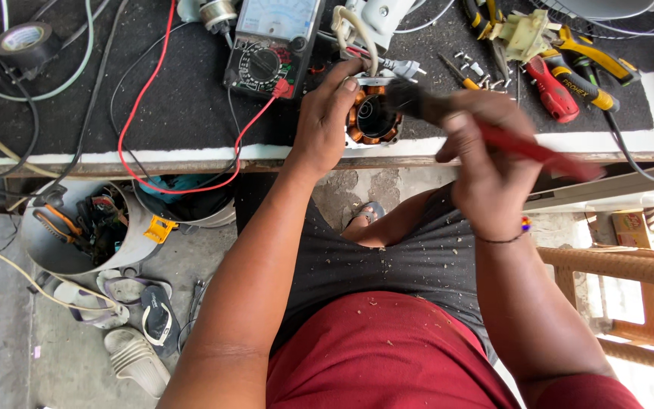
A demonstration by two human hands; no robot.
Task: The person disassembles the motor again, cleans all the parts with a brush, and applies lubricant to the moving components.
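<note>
Black-matted tabletop (pixel 191 98), cluttered. I see left hand (pixel 325 121), fingers closed on the copper-wound motor stator (pixel 372 117) at the near edge; right hand (pixel 486 163), fingers wrapped round a red-handled brush (pixel 527 150), bristles touching the stator.

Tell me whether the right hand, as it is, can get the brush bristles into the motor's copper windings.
Probably yes. The right hand holds the red-handled brush with its bristles already at the motor stator, which the left hand steadies at the bench edge; nothing lies between.
</note>
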